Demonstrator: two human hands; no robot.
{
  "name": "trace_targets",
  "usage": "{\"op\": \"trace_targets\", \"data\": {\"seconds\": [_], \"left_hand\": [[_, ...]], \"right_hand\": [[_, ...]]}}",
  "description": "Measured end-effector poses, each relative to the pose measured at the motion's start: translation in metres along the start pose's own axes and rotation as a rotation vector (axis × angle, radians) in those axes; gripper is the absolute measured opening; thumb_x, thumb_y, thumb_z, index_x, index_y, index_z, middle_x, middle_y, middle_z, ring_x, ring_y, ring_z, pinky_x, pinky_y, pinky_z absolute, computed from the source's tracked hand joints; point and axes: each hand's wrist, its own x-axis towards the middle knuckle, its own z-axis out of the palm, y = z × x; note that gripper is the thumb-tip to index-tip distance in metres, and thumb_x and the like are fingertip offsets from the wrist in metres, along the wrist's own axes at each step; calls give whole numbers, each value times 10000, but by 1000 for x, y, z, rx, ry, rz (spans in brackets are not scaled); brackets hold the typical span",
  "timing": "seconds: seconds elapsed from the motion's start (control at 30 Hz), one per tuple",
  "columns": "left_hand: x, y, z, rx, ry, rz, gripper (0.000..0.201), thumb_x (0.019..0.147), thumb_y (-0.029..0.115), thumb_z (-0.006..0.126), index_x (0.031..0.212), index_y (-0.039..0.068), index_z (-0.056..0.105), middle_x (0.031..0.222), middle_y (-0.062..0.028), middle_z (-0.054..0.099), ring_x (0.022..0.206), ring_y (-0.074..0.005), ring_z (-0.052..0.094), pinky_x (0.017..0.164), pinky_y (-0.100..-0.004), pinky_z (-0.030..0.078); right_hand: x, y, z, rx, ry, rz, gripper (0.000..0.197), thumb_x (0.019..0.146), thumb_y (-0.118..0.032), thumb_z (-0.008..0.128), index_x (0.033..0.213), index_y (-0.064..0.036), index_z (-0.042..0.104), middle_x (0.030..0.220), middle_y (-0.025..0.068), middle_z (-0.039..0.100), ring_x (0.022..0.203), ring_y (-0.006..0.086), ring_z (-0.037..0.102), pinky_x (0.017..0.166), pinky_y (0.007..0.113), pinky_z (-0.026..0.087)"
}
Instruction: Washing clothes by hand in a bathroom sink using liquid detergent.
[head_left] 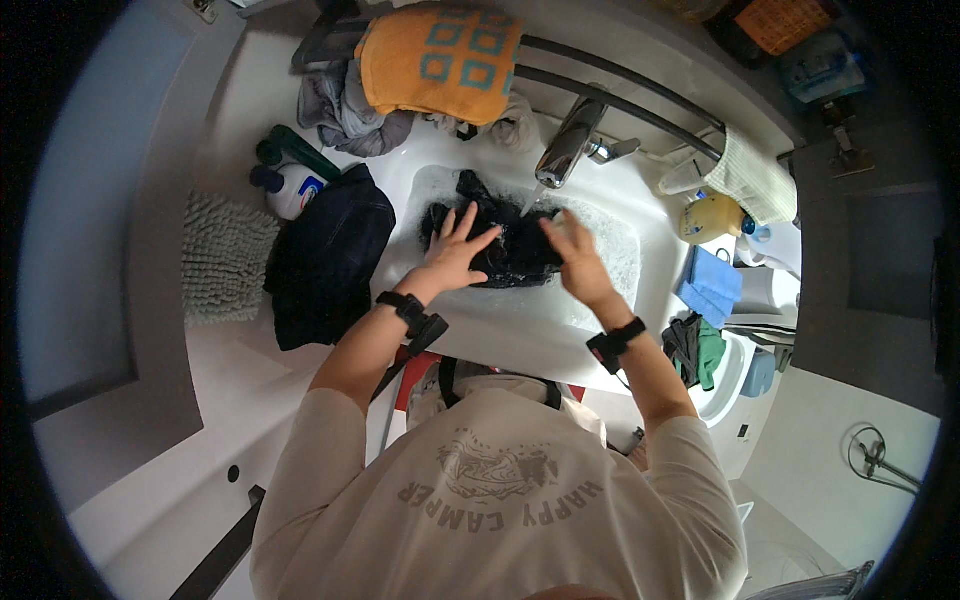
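Note:
A wet black cloth item [515, 245], its exact kind unclear, lies bunched in the soapy water of the white washbasin [655, 235]. My left hand [455, 252] rests on its left side with the fingers spread. Over its right edge is my right hand [578, 258], slightly blurred, fingers stretched out and gripping nothing I can see. From the chrome tap [570, 145] a stream of water runs down onto the black cloth between my hands. Suds float around it, mostly on the right.
Dark folded clothing [335, 260] lies left of the basin, near a white bottle [293, 190] and a grey shaggy mat [228, 258]. An orange towel [440, 62] hangs on the dark rail behind. At right are a yellow bottle [710, 218] and blue cloths [712, 287].

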Motion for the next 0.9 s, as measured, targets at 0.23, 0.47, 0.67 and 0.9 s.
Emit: {"op": "trace_targets", "data": {"seconds": [0.23, 0.47, 0.67, 0.9], "left_hand": [[36, -7, 42, -4, -212, -99, 632, 820, 270, 564, 1335, 370, 211, 1439, -77, -4, 1281, -434, -25, 989, -575, 197], [63, -11, 62, -52, -401, -229, 570, 783, 6, 421, 1286, 268, 363, 1361, -96, 287, 1215, -315, 336, 954, -386, 356], [68, -31, 74, -32, -100, -60, 379, 738, 10, 484, 1102, 103, 529, 1125, -143, 516, 1041, -327, 490, 869, -400, 409], [38, -44, 63, -576, 621, -314, 540, 699, 337, 673, 1111, 63, 459, 1135, -197, 467, 1045, -347, 443, 842, -399, 399]], "right_hand": [[-1, 18, 81, -560, -628, 226, 701, 778, -150, 566, 1349, -330, 201, 1424, 96, -4, 1214, 439, 237, 831, 577, 391], [-7, 52, 113, -350, -710, 368, 654, 769, -84, 480, 1335, -326, 260, 1418, 61, 132, 1253, 402, 191, 908, 595, 307], [13, 54, 77, -214, -555, 439, 539, 690, -123, 573, 1206, -124, 416, 1098, 148, 536, 1059, 343, 475, 873, 383, 406], [16, 58, 46, 113, -297, 877, 838, 620, -387, 682, 1298, -97, 285, 1093, 228, 523, 1047, 350, 492, 889, 393, 386]]}}
